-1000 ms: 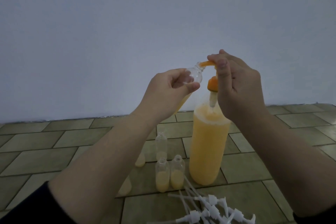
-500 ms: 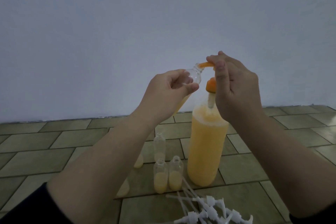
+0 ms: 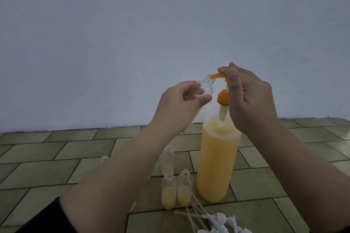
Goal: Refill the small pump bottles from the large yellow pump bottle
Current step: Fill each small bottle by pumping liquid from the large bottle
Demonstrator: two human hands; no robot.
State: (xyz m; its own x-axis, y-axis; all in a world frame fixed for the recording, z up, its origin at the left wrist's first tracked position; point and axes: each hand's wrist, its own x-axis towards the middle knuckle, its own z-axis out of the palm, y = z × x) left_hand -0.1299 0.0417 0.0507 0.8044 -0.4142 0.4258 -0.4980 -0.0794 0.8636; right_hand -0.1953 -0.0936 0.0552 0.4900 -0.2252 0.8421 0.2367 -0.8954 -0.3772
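Small pump bottles, part-filled, stood nearest beside loose white pump heads; behind, the large yellow pump bottle sat on the tiles. The right hand curled over its orange pump head to press, while the left hand gripped a tilted small bottle, mouth at the spout to catch liquid

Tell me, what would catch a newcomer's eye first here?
Probably the large yellow pump bottle standing on the tiled floor at centre. Above it, the right hand rests on the orange pump head while the left hand holds a small clear bottle tilted to its spout.
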